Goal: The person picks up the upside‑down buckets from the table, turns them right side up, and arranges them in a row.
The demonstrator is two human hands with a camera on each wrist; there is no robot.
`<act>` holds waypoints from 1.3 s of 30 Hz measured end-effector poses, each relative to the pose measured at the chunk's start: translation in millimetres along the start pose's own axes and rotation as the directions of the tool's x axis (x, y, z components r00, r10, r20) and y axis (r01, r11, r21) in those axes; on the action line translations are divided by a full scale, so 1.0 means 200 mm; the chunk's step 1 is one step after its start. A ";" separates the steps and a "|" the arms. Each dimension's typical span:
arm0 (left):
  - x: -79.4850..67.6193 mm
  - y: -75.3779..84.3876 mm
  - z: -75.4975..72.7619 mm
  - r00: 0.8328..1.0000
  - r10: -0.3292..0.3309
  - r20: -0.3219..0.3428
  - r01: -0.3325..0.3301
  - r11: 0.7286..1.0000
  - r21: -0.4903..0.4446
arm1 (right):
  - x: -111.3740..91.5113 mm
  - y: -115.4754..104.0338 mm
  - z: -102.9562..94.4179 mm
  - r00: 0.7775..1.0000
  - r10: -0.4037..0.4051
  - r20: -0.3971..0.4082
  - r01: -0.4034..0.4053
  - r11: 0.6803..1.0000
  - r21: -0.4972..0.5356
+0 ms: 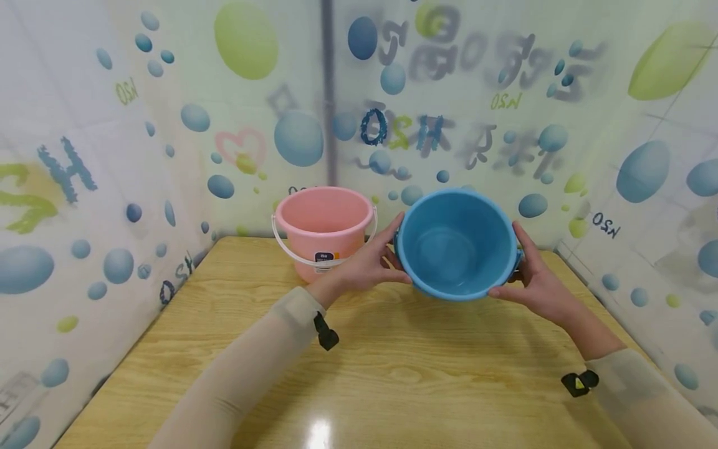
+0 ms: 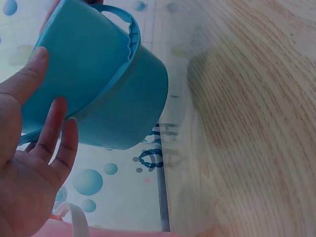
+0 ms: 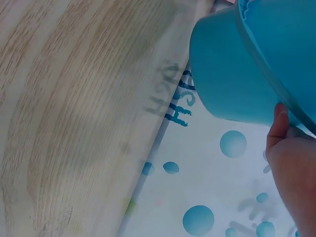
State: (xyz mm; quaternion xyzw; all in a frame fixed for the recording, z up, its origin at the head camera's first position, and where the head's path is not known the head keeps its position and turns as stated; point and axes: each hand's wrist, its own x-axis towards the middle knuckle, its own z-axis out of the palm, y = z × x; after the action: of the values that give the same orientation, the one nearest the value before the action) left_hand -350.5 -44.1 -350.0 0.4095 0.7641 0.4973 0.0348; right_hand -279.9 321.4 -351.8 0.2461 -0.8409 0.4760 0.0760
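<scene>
A blue bucket [image 1: 454, 249] is tilted with its mouth toward me, and its inside shows nothing in it. My left hand [image 1: 370, 265] grips its left side, the thumb at the rim and the fingers behind. At the right side my right hand [image 1: 533, 280] holds it the same way. In the left wrist view the bucket's handle [image 2: 133, 34] lies near the rim. A gap between bucket and table shows in both wrist views. Just left of it a pink bucket [image 1: 325, 240] stands upright, its white handle [image 1: 291, 252] hanging down in front. My left forearm partly covers its lower right.
The wooden table [image 1: 359, 374] runs back to a patterned cloth wall [image 1: 359, 168]. Cloth also closes off the left and right sides. Black straps with small fittings sit on both sleeves [image 1: 252, 355].
</scene>
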 end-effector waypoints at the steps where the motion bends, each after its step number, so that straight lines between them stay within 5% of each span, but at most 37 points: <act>1: 0.00 0.00 0.00 1.000 0.000 -0.002 0.000 1.000 -0.004 | 0.00 0.00 0.00 1.000 -0.001 0.005 0.001 1.000 0.005; 16: 0.00 0.01 -0.01 0.993 -0.118 -0.007 0.117 0.993 -0.031 | -0.01 0.01 -0.02 0.997 0.034 0.068 -0.040 0.996 0.079; 25: 0.02 -0.02 0.02 0.987 -0.162 -0.006 0.161 0.986 -0.036 | 0.00 0.02 -0.03 0.996 0.082 0.035 -0.079 0.993 -0.088; 39: 0.07 -0.04 0.07 0.964 -0.245 -0.101 0.239 0.969 -0.062 | 0.03 0.08 -0.02 0.987 0.162 0.003 -0.160 0.980 -0.119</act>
State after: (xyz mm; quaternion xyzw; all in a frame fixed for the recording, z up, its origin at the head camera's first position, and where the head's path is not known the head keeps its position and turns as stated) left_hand -357.1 -25.9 -358.6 0.2846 0.7966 0.5294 0.0642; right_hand -292.6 329.6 -359.6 0.1753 -0.8852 0.4285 0.0464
